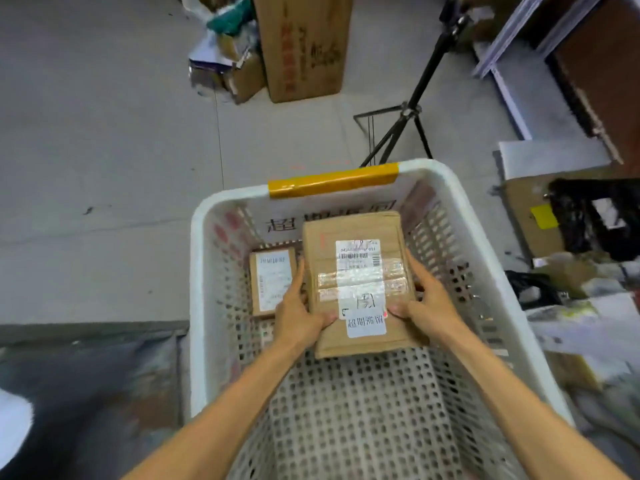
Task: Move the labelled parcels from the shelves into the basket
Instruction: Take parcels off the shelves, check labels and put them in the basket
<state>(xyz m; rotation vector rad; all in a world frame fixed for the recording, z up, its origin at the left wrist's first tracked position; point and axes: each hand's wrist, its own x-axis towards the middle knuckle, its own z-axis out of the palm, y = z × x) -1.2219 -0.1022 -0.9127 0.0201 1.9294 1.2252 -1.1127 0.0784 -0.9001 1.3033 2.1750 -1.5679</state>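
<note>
Both hands, the left hand and right hand, clasp a labelled brown parcel by its sides at centre frame, inside the white basket beside a smaller parcel, so placing seems underway; next, lower and let go.

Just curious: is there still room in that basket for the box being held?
Yes. The basket floor near the person is bare. The far left corner holds a small parcel; both hands hold the box beside it. Outside, right, is cluttered.
</note>
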